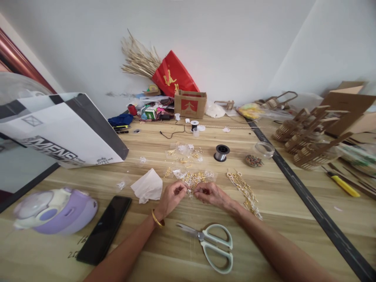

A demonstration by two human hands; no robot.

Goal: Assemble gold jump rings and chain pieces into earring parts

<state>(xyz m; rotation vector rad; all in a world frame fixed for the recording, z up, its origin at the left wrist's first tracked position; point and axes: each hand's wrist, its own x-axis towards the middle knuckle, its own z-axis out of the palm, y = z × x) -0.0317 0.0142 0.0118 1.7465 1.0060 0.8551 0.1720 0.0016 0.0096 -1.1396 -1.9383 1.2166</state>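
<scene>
My left hand [172, 197] and my right hand [210, 194] meet over a wooden table [164, 250], fingers pinched together on a small gold-coloured piece between them, too small to name. Just beyond the fingertips lies a heap of small gold findings [192, 178] in clear bags. A row of gold chains or hooks [243, 190] lies right of my right hand. Pale green scissors [213, 243] rest on the table between my forearms. A gold bangle sits on my left wrist.
A crumpled tissue [147, 187], a black phone [105, 229] and a purple lidded container [54, 211] lie to the left, with a large shopping bag [63, 129] behind. A wire spool [221, 152], a dish of beads [254, 160], wooden baskets [311, 141] and a yellow knife [345, 186] are on the right.
</scene>
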